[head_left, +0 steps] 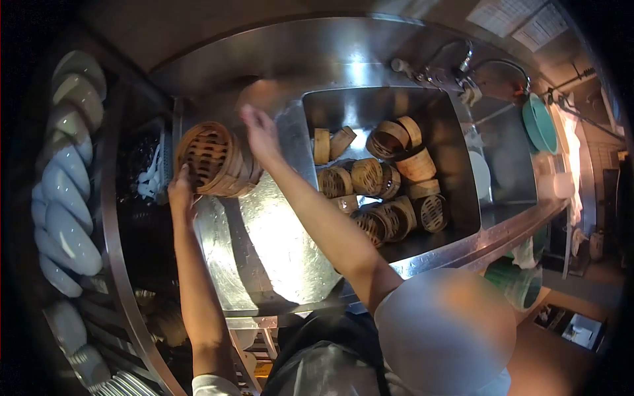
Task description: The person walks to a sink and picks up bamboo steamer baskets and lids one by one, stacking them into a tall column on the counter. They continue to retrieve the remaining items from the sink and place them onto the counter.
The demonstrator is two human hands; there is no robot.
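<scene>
A stack of bamboo steamer baskets (232, 173) lies tipped on its side at the left end of the metal counter, its slatted base (206, 155) facing left. My left hand (181, 188) grips the near left edge of this stack, fingers curled over the rim. Just right of the stack, my right hand (262, 137) is raised with its fingers stretched out and nothing visible in it. To the right, the sink (459, 158) holds several loose bamboo steamer baskets (415, 165), some upright on their edges, some tilted.
Stacked white dishes (72, 204) fill a rack on the far left. A faucet (432, 76) stands behind the sink. A teal bowl (540, 124) and a green bin (518, 284) are at the right. The metal counter (281, 244) spreads between the stack and the sink.
</scene>
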